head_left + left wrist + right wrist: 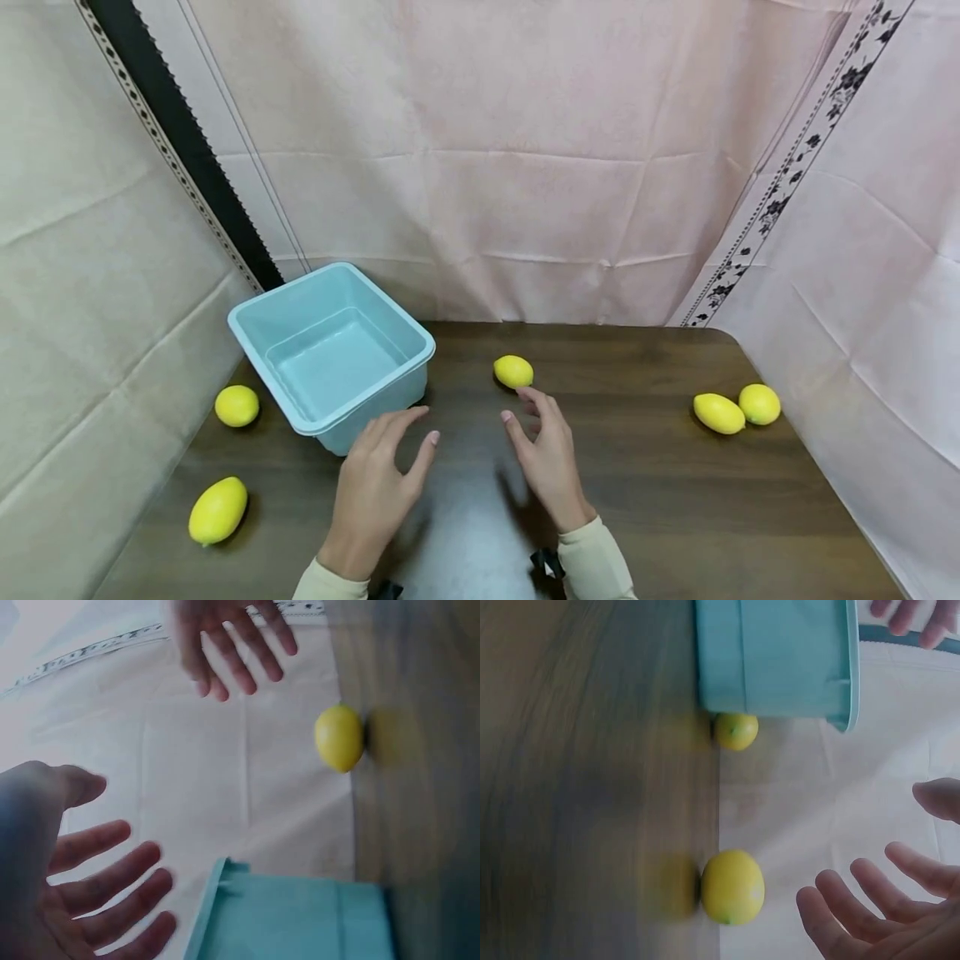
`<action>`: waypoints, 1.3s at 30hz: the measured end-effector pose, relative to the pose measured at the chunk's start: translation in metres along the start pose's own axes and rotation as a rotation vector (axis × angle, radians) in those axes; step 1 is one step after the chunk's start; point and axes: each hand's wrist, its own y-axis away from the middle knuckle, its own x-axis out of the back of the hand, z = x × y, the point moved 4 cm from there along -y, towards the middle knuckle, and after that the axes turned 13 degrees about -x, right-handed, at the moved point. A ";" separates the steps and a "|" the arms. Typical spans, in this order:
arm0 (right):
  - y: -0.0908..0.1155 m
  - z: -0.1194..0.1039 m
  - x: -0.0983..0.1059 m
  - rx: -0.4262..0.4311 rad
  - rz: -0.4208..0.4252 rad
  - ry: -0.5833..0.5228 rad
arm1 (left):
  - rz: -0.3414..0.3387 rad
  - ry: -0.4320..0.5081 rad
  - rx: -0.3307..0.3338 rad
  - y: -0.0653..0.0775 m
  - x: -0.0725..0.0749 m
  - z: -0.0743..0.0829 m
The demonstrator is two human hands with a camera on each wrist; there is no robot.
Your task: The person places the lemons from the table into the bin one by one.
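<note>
My left hand (373,492) hovers beside the near right corner of a light blue plastic basin (390,398), fingers spread and holding nothing. To its right my right hand (550,462) is held in the air with its fingers loosely bent and thumb apart, also holding nothing. Just beyond the right fingertips, a yellow lemon (513,372) lies on the table; it also shows in the left wrist view as a lemon (340,738). The right wrist view has a lemon (733,887) near the right hand (900,900). No lemon shows inside the basin.
Left of the basin lie one lemon (237,406) and, nearer, another lemon (218,510). Far right, one lemon (719,413) touches another lemon (759,404). Pale cloth (525,208) hangs behind and at both sides of the dark wooden table (660,517).
</note>
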 end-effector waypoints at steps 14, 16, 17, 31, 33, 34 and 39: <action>0.011 -0.006 -0.021 -0.005 -0.020 -0.052 | 0.408 0.022 0.106 0.004 0.041 -0.048; 0.012 -0.005 -0.022 -0.002 -0.025 -0.051 | 0.424 0.044 0.205 0.006 0.042 -0.059; 0.012 -0.005 -0.023 0.000 -0.026 -0.052 | 0.430 0.062 0.260 0.007 0.041 -0.065; 0.009 -0.008 -0.030 -0.040 -0.082 -0.042 | 0.476 0.425 0.662 0.015 0.026 -0.108; 0.009 -0.007 -0.032 -0.042 -0.089 -0.042 | 0.497 0.505 0.703 0.014 0.025 -0.112; 0.010 -0.007 -0.033 -0.045 -0.095 -0.044 | 0.504 0.529 0.715 0.014 0.024 -0.113; 0.010 -0.004 -0.037 -0.046 -0.110 -0.049 | 0.548 0.484 0.763 0.019 0.027 -0.116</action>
